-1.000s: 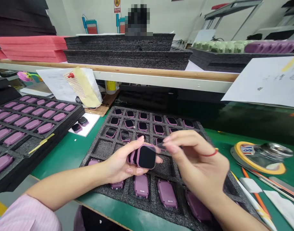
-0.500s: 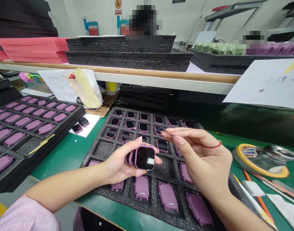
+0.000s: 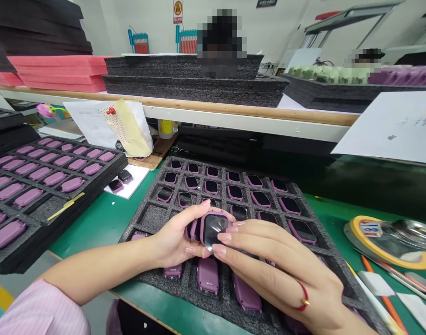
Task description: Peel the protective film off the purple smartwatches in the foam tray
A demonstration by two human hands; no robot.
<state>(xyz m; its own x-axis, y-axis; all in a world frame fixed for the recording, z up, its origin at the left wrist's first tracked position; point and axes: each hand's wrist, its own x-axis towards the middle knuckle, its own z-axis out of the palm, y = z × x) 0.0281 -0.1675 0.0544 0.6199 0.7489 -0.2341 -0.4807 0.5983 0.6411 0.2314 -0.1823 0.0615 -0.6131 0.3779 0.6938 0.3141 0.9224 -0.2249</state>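
On green bench, foam tray prob. keeps watches apart — L hand clasps purple stack, screen out for R hand's touch — R pinch unclear.

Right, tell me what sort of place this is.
Probably an electronics workshop or factory workbench: foam trays hold rows of purple watch-like devices, and stacked black foam sits on the shelf above.
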